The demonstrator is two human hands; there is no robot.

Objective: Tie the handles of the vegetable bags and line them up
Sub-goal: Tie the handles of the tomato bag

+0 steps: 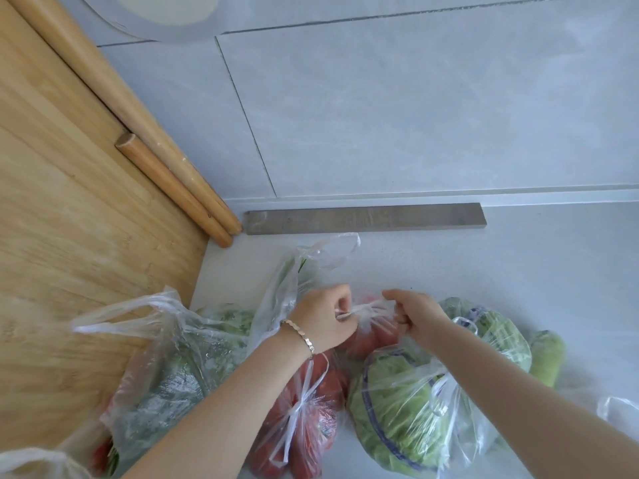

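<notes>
My left hand (325, 319) and right hand (420, 316) pinch the handles of the bag of red vegetables (375, 335) in curled fingers; I should pull evenly outward; seat the knot low.

greens bag (166, 375) L | tomato bags (304, 420) ctr | lettuce bag (394, 409) R

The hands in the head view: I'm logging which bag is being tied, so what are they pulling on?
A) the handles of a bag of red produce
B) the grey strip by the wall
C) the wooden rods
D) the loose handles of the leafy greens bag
A: the left hand and the right hand pinch the handles of the bag of red produce between them.
</notes>
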